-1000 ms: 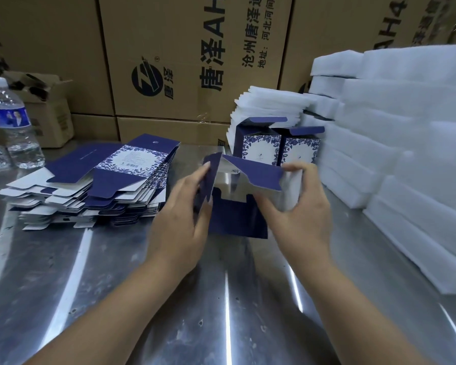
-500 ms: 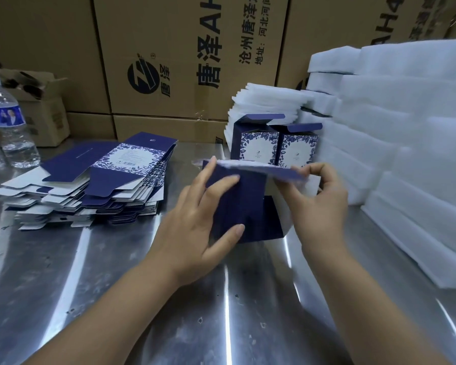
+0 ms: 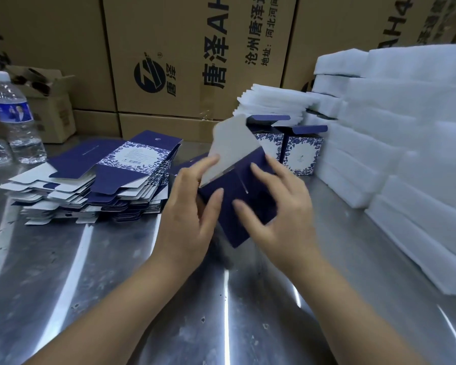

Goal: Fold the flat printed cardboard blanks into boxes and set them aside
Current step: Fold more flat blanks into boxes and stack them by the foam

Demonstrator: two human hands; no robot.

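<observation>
A dark blue box (image 3: 238,198), partly folded, sits tilted between my hands above the steel table (image 3: 95,280). One white-backed flap (image 3: 231,151) stands up from its far end. My left hand (image 3: 192,206) grips the box's left side, fingers over the flap's base and thumb on the blue face. My right hand (image 3: 279,206) holds the right side with spread fingers lying over the blue face. A stack of flat printed blanks (image 3: 100,177) lies to the left. Two folded boxes (image 3: 298,151) with open lids stand behind, at the right.
White foam slabs (image 3: 395,143) are piled along the right side, with thinner foam sheets (image 3: 271,104) behind the folded boxes. A water bottle (image 3: 16,119) stands far left. Big brown cartons (image 3: 195,54) wall off the back.
The box has been turned and tilted, and a white-backed flap now stands up at its far end. My right hand has shifted from the top edge onto the blue face.
</observation>
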